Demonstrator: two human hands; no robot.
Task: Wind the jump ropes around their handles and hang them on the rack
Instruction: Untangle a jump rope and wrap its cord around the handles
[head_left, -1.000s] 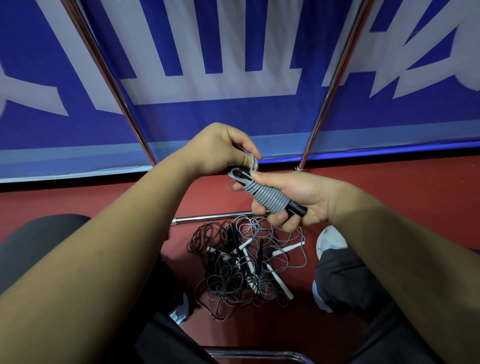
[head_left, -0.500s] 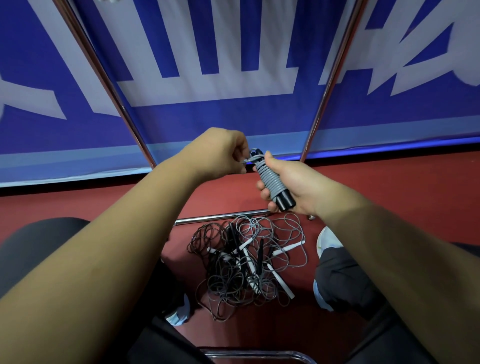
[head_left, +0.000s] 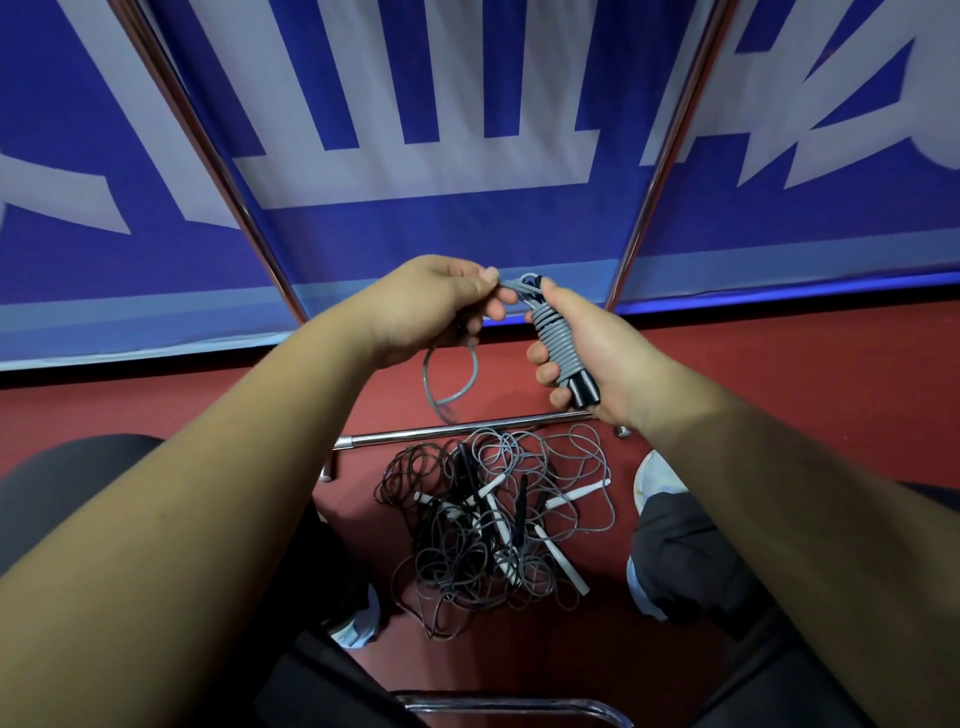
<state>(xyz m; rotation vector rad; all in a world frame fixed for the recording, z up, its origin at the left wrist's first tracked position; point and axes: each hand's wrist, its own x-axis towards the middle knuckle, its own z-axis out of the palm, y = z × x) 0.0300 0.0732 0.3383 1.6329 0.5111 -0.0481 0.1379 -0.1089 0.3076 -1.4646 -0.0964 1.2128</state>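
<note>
1. Our right hand (head_left: 587, 353) grips the black handles (head_left: 583, 391) of a jump rope. The fingers curl round them from the left and the thumb lies along the top. The handles stand tilted, with the butt end pointing down toward us.
2. The grey cord (head_left: 558, 343) is wound in tight coils round those handles, from just above the black butt up to the thumb.
3. Our left hand (head_left: 431, 306) pinches a stretch of that cord between thumb and forefinger at the top of the handles, just beside the right thumb. Its other fingers are curled under.
4. A loose loop (head_left: 451, 379) of the same cord hangs below the left hand, clear of the floor.
5. Below both hands, a pile of jump ropes (head_left: 493, 525) lies on the red floor (head_left: 805, 374) between our feet. It is a tangle of grey and dark cords with black and white handles, too dense for us to count the ropes.
6. The bottom bar of the chrome rack (head_left: 457, 430) lies just beyond the pile, and its two poles (head_left: 670, 156) rise slanting to either side of our hands.
7. A blue and white banner (head_left: 467, 223) hangs behind the rack.
8. A pale shoe (head_left: 657, 480) sits right of the pile, and a chair frame (head_left: 519, 704) shows at the bottom edge.
</note>
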